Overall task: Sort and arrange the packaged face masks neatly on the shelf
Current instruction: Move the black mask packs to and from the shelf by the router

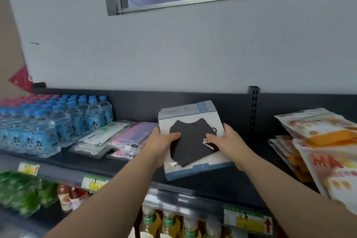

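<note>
Beneath a shop window, a dark shelf (208,186) along a pale wall shows the job in mid-course. A person grips a stack of black-mask packs (193,141) at the middle of the shelf. The left hand (164,142) clasps its left edge and the right hand (227,141) its right edge, with thumbs laid over the top pack and fingers curled out of sight beneath. The stack's long axis runs near to far, its far end leaning slightly left, printed face up. Whether its near end rests on the shelf cannot be told. Sorting looks partly done at best: the black packs are gathered and squared, but white-and-green packs (105,134) and pink packs (133,136) just to the left lie loose and overlapping, apparently not yet tidied. Water bottles (58,121) stand at far left; orange pouches (324,139) are heaped at right.
</note>
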